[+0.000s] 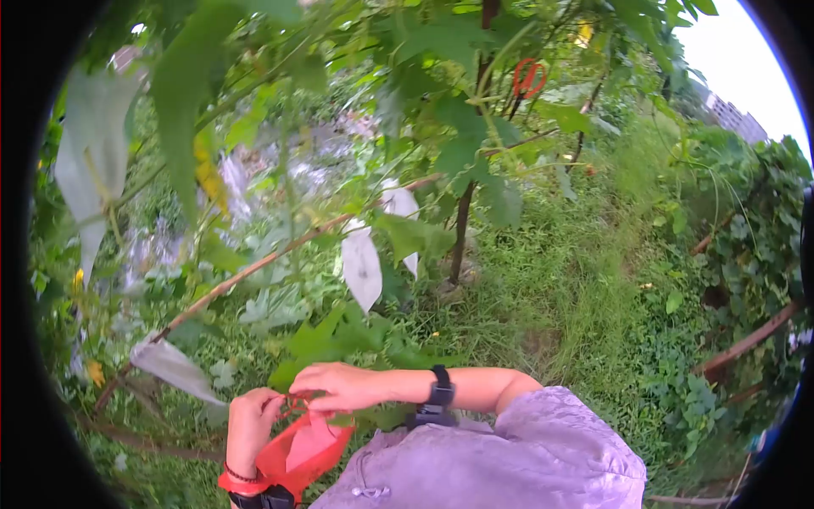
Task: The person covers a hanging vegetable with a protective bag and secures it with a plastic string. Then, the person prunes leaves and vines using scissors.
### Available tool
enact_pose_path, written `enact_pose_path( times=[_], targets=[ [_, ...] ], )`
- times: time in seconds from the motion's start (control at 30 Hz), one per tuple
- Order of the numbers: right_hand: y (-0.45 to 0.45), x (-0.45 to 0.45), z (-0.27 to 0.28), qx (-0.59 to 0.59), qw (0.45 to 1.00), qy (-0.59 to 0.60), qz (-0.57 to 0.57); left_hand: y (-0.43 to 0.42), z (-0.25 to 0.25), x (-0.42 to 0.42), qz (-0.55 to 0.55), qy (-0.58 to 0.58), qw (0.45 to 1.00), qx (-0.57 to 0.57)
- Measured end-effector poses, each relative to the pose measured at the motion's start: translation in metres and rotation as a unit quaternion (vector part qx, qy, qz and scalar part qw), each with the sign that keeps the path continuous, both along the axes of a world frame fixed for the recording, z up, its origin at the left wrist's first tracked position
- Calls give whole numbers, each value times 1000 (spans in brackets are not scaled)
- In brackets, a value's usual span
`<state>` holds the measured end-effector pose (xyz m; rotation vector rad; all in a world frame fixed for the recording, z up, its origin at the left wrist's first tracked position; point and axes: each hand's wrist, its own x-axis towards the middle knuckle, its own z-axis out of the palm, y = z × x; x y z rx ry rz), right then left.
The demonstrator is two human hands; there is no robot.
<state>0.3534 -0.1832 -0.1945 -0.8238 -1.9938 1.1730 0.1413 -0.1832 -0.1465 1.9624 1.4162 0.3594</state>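
Note:
A red plastic bag (326, 458) hangs beside my left wrist, with a paler pinkish thing (310, 441) showing in its mouth. My left hand (248, 428) is closed, thumb and fingers pinched at the bag's upper edge. Reaching across from the right, my right hand (343, 387) is closed too, its fingertips pinching thin red plastic at the bag's top, close to the left fingertips. Exactly where each fingertip grips is partly hidden. Green leaves (326, 343) lie just beyond the hands. A whitish pouch (176, 370) on a branch is near my left hand.
A thin slanting branch (246, 273) crosses in front of me. White pouches (362, 265) hang among the vines, and a larger one (95, 148) hangs at upper left. A red loop (529, 78) hangs near a dark upright stem (460, 233). Grass (551, 280) covers the ground.

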Motion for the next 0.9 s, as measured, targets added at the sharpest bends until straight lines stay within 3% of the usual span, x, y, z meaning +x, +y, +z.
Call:
enact_pose_path(
  times=[0.07, 0.13, 0.2, 0.23, 0.27, 0.33, 0.37, 0.4, 0.43, 0.47, 0.5, 0.57, 0.67, 0.73, 0.8, 0.9],
  targets=[
    [-13, 46, 33, 127, 986, 111, 6, 7, -5, 5, -39, 19, 991, 130],
    [-17, 127, 64, 90, 996, 18, -6, 13, -9, 9, -50, 8, 990, 134],
    [-31, 203, 80, 57, 984, -36, -165, 22, -15, 12, -113, 14, 975, 188],
    [-41, 236, 83, -34, 963, 14, -268, 25, -18, 15, -120, 28, 976, 180],
    [-48, 259, 95, -78, 919, 23, -386, 26, -16, 19, -126, 21, 974, 187],
    [-35, 317, 85, 33, 840, 71, -538, 23, -6, 27, -131, 12, 990, 56],
    [-25, 337, 86, 101, 761, -33, -640, 21, 5, 39, -115, 14, 993, 17],
    [-11, 356, 85, 238, 702, -107, -662, 26, 3, 44, -127, 11, 992, 24],
    [5, 372, 86, 367, 623, -181, -666, 30, -5, 45, -121, -12, 993, -11],
    [19, 389, 98, 454, 581, -276, -616, 33, -9, 47, -112, -35, 992, -45],
    [33, 403, 112, 530, 528, -367, -553, 34, -9, 52, -136, -43, 990, -1],
    [57, 417, 136, 515, 492, -488, -504, 34, 1, 63, -136, -33, 990, -22],
    [92, 434, 163, 495, 444, -579, -472, 33, 0, 72, -118, -40, 991, -43],
    [109, 444, 172, 487, 442, -588, -470, 33, -2, 72, -108, -49, 991, -64],
    [126, 450, 177, 503, 366, -635, -459, 32, -1, 70, -98, -59, 992, -62],
    [149, 457, 179, 502, 360, -640, -457, 30, 0, 70, -78, -93, 989, -80]
  ],
)
